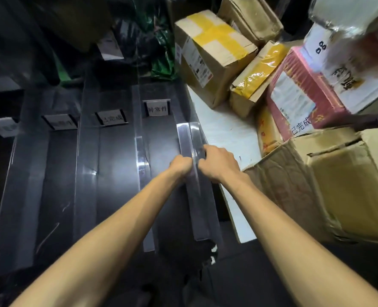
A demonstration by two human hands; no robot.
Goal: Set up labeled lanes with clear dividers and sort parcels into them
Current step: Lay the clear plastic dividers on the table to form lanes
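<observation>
On the dark floor run several lanes split by clear plastic dividers. My left hand [181, 165] and my right hand [216, 162] both grip the rightmost clear divider [189, 138] at its middle, fingers curled round its top edge. Another divider [141, 151] stands one lane to the left. Small white label stands mark the lanes: one [157, 108] in the right lane, one [111, 118] in the middle lane, one [60, 122] further left. Parcels are piled at the right, among them a brown box with yellow tape [212, 54] and a pink box [298, 94].
A white board [225, 138] lies on the floor between the rightmost divider and the parcel pile. A large worn brown carton [330, 185] sits close at the right. Dark and green plastic bags [159, 45] lie at the far end of the lanes.
</observation>
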